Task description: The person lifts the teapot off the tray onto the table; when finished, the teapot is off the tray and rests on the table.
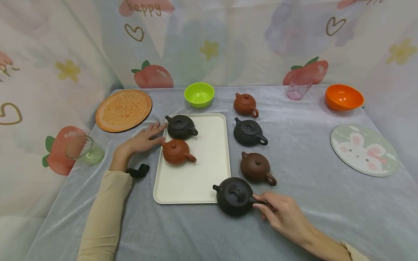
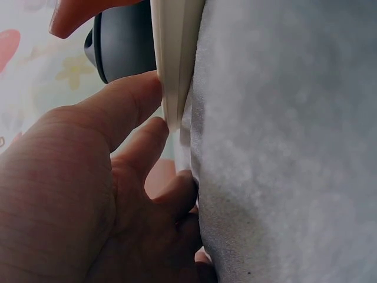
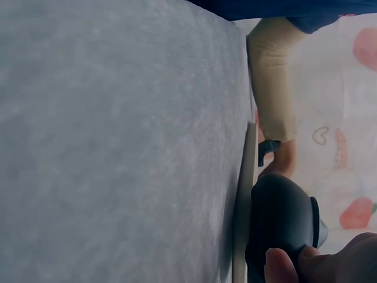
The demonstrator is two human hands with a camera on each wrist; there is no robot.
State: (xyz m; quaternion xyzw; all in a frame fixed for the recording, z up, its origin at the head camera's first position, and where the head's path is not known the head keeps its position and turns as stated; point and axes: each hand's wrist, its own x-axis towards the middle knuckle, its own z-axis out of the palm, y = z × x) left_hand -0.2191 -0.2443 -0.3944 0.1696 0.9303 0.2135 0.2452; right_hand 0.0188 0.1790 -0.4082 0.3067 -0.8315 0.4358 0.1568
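My right hand (image 1: 284, 214) pinches the handle of a black teapot (image 1: 234, 197) between thumb and fingers. That teapot overlaps the near right corner of the cream tray (image 1: 209, 163) in the head view, its spout pointing left. In the right wrist view, the teapot body (image 3: 280, 212) appears beside the tray edge (image 3: 242, 218). My left hand (image 1: 141, 139) rests at the tray's left rim with fingers spread; the fingertips touch the rim (image 2: 172, 65) in the left wrist view. On the tray sit another black teapot (image 1: 180, 127) and a reddish-brown teapot (image 1: 176, 152).
Right of the tray stand a reddish-brown teapot (image 1: 245, 104), a black teapot (image 1: 249, 132) and a dark brown teapot (image 1: 255, 166). Farther out are a green bowl (image 1: 199, 95), an orange bowl (image 1: 344, 98), two tilted glasses (image 1: 91, 152), a round orange mat (image 1: 123, 110) and a rabbit mat (image 1: 364, 150).
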